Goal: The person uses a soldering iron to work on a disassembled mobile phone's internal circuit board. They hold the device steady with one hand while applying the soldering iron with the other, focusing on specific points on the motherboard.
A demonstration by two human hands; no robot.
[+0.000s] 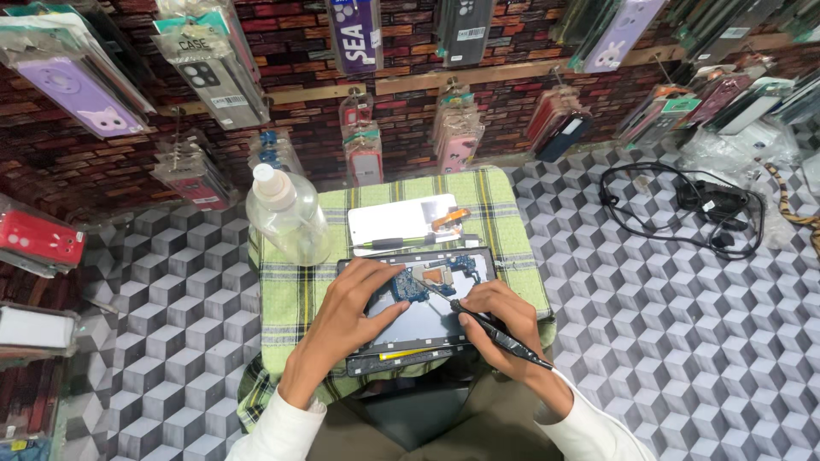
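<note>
Both sleeves were white, coming in from the bottom edge. Right hand (498, 320) was closed around a black screwdriver (495, 329), tip angled up-left onto the blue board (410, 286) inside the opened phone (418, 312). Left hand (354, 312) lay flat on the phone's left half, fingers spread, nothing gripped, fingertips touching the board's edge (thumb stretched right across the dark inner panel).

Phone sat near the front edge of the green checked cloth (295, 290); its lower rim just short of that edge. Cloth had free strips left and right of the phone.

Just behind the phone: a thin tool (410, 242) lying crosswise, then a white panel (401, 218) with an orange flex (450, 218) at its right end. Clear bottle (286, 218) stood upright at the cloth's back-left corner, close to the panel.

Patterned surface (649, 324) right of the cloth was open until the black cable (683, 205) coil, well apart. Far side: brick wall (410, 102) hung with packaged cases (209, 64).
</note>
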